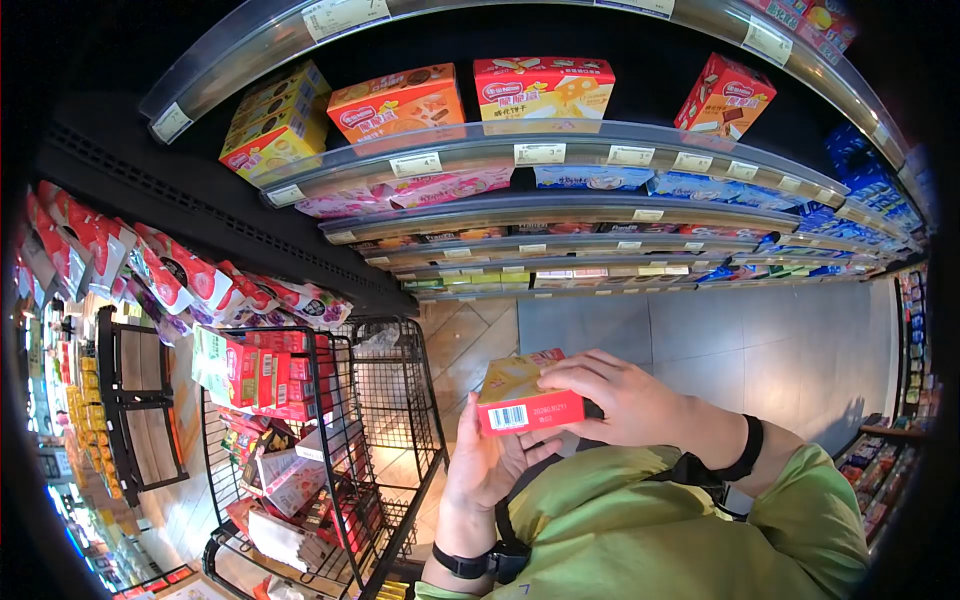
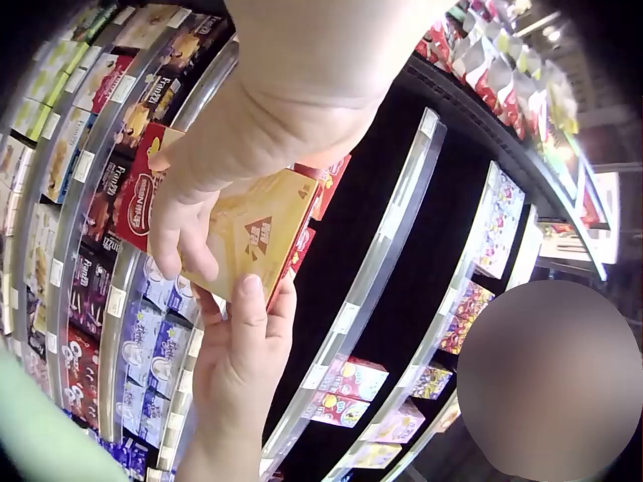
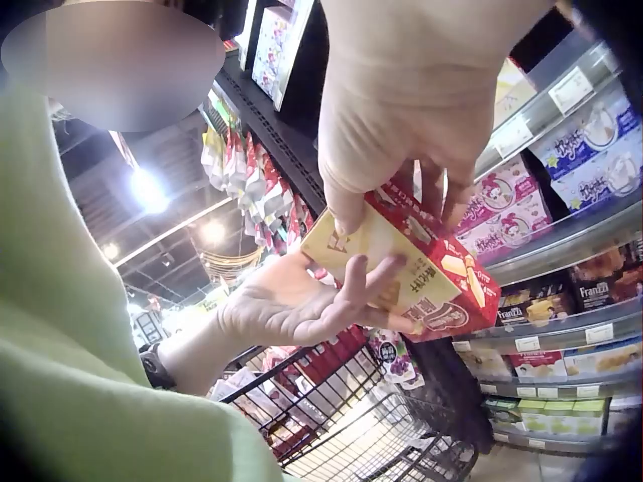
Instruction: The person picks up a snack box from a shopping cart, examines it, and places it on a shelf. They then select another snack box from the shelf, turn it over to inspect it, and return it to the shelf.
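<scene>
A red-and-yellow wafer biscuit box (image 1: 527, 397) is held between both hands in front of the body. Its red end, with a barcode and printed digits, faces up toward the head camera. My left hand (image 1: 480, 462) grips it from the left and below, the thumb along one side. In the right wrist view, the fingers of the left hand (image 3: 301, 306) lie against the yellow face. My right hand (image 1: 620, 395) grips the box from above and the right. The thumb of the right hand (image 2: 241, 346) presses the yellow face in the left wrist view.
A black wire shopping cart (image 1: 433, 400) with several red boxes and packets stands left. Ahead, shelves (image 1: 590, 145) hold similar boxes, such as an orange one (image 1: 397, 100) and a yellow-red one (image 1: 545, 90). Hanging bags (image 1: 190, 265) line the shelf end.
</scene>
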{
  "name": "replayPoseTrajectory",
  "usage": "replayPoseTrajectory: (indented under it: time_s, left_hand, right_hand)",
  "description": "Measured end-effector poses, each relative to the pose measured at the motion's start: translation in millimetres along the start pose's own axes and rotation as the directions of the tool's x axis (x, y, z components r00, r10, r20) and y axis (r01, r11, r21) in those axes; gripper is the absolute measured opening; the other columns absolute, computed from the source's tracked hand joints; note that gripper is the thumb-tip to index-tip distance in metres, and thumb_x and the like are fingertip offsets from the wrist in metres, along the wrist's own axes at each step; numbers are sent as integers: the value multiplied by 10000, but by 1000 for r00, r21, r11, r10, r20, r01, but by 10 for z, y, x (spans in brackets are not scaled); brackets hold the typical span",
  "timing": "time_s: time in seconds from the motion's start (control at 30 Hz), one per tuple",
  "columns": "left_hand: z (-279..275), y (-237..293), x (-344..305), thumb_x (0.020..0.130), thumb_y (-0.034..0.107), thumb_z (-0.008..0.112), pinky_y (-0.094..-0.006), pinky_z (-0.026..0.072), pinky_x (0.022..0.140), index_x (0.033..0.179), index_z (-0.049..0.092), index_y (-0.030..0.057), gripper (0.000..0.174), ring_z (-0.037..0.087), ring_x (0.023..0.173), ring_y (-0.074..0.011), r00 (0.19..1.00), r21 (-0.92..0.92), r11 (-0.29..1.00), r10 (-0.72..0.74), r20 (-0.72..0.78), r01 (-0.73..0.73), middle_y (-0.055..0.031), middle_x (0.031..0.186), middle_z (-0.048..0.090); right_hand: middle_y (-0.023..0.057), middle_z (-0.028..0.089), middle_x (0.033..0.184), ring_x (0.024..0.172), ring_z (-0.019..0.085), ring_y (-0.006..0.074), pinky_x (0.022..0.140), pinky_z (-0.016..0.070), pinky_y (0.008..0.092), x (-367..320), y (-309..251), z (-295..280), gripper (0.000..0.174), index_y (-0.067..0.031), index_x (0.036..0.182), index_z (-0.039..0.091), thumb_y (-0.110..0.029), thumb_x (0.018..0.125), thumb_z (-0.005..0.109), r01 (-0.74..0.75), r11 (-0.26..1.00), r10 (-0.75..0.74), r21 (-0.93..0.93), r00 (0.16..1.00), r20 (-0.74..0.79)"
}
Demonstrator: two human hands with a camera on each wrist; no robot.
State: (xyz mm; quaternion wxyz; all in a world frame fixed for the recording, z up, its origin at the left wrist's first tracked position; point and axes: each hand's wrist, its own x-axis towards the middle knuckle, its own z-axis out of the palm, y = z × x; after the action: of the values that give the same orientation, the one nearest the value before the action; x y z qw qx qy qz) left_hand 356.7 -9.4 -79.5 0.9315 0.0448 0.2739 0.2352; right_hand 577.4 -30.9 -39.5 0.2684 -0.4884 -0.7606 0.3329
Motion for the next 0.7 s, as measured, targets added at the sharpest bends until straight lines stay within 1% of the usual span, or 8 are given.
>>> replayPoseTrajectory:
  time_s: [0.13,0.2,0.27,0.3,0.37,0.4,0.57,0.7]
  left_hand:
    - [19,68,-12,953,658,263,-436,474,939,1402,392,75,747,601,1122,-298,1000,4,1000,4,-7,-4,-147,1266,589]
    - [27,106,-12,956,654,260,-438,477,934,1398,398,76,741,604,1119,-299,1000,-1,1000,5,-7,-5,-146,1260,594]
    - [3,175,-10,927,685,281,-521,456,962,1311,494,47,775,601,1121,-372,1000,-48,999,-3,-1,3,-218,1257,588]
    - [-12,224,-24,927,685,281,-521,456,962,1311,494,47,775,601,1121,-372,1000,-53,999,1,-10,-2,-218,1257,588]
    - [-41,350,-64,930,674,307,-524,458,958,1296,510,58,744,606,1107,-380,996,-76,997,-9,85,15,-215,1244,597]
    - [2,420,-106,932,664,331,-527,461,949,1287,516,65,720,604,1105,-386,1000,26,1000,5,26,-5,-210,1243,597]
    - [-47,763,-296,931,660,344,-529,459,944,1290,514,65,715,600,1113,-383,999,77,997,10,39,-13,-199,1247,597]
    - [-137,979,-400,917,666,372,-534,457,946,1298,512,67,724,602,1111,-382,999,95,995,-43,18,41,-199,1249,598]
  right_hand:
    - [118,578,1195,1134,545,329,980,446,425,52,-56,-25,529,-87,1243,512,-145,757,715,6,1000,-7,-25,1000,-3]
    - [117,585,1195,1139,549,325,980,451,421,90,-101,-54,520,-90,1230,525,-148,752,720,-36,999,36,0,999,2]
    - [117,588,1201,1142,550,324,978,455,419,146,-112,-83,511,-91,1224,532,-152,753,721,-22,1000,22,-1,1000,-6]
    - [117,591,1206,1145,551,323,976,459,417,191,-114,-84,502,-92,1218,539,-156,755,723,0,1000,0,-5,1000,-25]
    - [120,589,1229,1151,549,327,973,463,414,267,-206,-77,504,-89,1212,547,-153,749,735,-23,1000,23,0,999,-26]
    - [119,587,1236,1151,549,327,973,463,413,312,-245,-62,515,-88,1213,545,-145,741,743,-28,1000,28,-3,999,-45]
    - [114,587,1245,1148,550,327,974,463,417,541,-447,90,544,-82,1215,539,-120,720,763,-3,1000,2,-12,993,-114]
    - [113,589,1239,1145,553,326,974,463,420,651,-559,244,541,-80,1213,540,-120,722,763,-19,1000,16,-17,988,-155]
